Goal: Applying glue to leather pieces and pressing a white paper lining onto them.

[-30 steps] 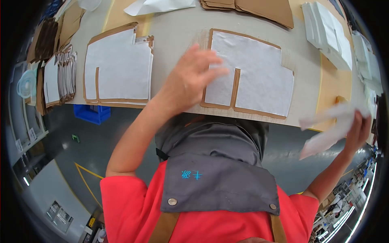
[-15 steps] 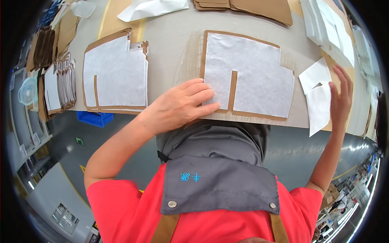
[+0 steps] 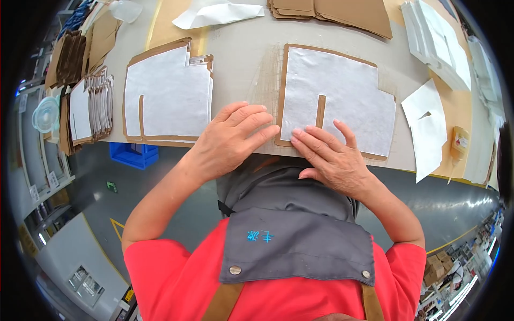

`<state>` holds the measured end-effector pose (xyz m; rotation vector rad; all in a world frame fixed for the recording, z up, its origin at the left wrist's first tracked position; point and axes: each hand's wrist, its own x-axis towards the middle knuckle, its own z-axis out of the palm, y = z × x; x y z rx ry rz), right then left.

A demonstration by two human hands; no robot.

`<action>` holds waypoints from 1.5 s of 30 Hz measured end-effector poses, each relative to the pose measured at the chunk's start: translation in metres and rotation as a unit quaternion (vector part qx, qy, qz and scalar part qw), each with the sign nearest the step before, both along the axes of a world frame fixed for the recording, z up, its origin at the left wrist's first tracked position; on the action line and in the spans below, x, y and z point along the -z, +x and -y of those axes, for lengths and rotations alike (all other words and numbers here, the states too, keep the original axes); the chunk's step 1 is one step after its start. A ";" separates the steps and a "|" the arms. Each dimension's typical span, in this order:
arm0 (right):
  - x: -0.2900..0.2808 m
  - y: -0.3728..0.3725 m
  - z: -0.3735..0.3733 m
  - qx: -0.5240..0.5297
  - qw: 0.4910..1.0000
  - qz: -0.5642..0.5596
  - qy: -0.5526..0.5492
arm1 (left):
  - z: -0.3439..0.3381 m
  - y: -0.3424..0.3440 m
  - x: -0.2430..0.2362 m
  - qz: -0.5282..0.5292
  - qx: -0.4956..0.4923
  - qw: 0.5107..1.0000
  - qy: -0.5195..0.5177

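A brown panel faced with a white sheet (image 3: 353,91) lies in front of me, with a narrow slot cut in from its near edge. My right hand (image 3: 337,158) rests on the panel's near edge beside the slot, fingers spread, palm down. My left hand (image 3: 235,134) is just left of the panel, over the tabletop, its fingers stretched out and holding nothing. Left of it lies a similar stack of white-faced brown panels (image 3: 171,96). A loose white slotted sheet (image 3: 425,128) is at the right, partly over the table edge.
A small amber bottle with a thin nozzle (image 3: 459,143) lies right of the loose sheet. White sheets (image 3: 436,43) are stacked at the far right, brown panels (image 3: 353,16) at the back. Folded pieces (image 3: 96,109) stand at left; a blue crate (image 3: 134,155) sits below the table.
My right hand has come from the right side of the table onto the panel. The amber bottle now shows where that hand was. My left hand has moved off the panel's left edge.
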<state>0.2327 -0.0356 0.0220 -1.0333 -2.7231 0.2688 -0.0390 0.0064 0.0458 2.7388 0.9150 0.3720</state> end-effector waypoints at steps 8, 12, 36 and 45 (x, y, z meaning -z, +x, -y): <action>-0.004 -0.027 0.004 0.028 1.000 0.007 0.002 | 0.004 0.002 0.004 0.044 -0.030 0.998 0.013; -0.005 -0.021 0.003 0.018 0.997 -0.068 -0.026 | 0.005 0.016 0.010 0.070 -0.031 0.997 0.004; -0.013 0.085 -0.125 0.221 0.968 -0.115 -0.029 | -0.031 0.087 0.018 0.048 0.016 0.999 -0.001; -0.010 0.091 -0.154 0.231 0.960 -0.082 -0.134 | -0.088 0.102 0.062 -0.020 -0.120 0.992 0.042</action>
